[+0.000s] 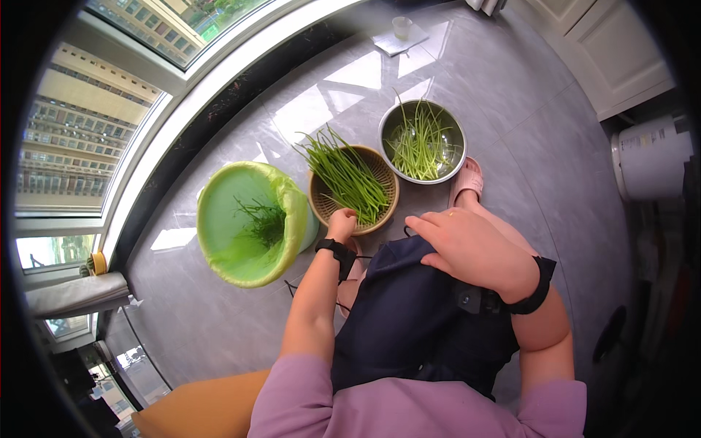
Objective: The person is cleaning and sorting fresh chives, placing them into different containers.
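Note:
My left hand (342,223) reaches over the near rim of a brown plastic basket (320,202), its fingers bent beside the cut ends of long green chives (348,178). Whether the fingertips pinch a stalk is hidden. The chives lie slanted in the basket, their tips over its far edge. My right hand (468,249) hovers palm down above my dark-clothed lap, thumb apart from the fingers, with nothing visible in it. Beyond it stands a stainless steel bowl (463,128) holding loose pale-green stalks (419,145).
Left of the basket is a bin lined with a green bag (219,219), with dark green scraps (263,224) inside. A small clear cup (401,27) stands on paper (391,45) on the grey tile floor (526,164). White cabinets (613,65) are at right, windows (87,131) at left.

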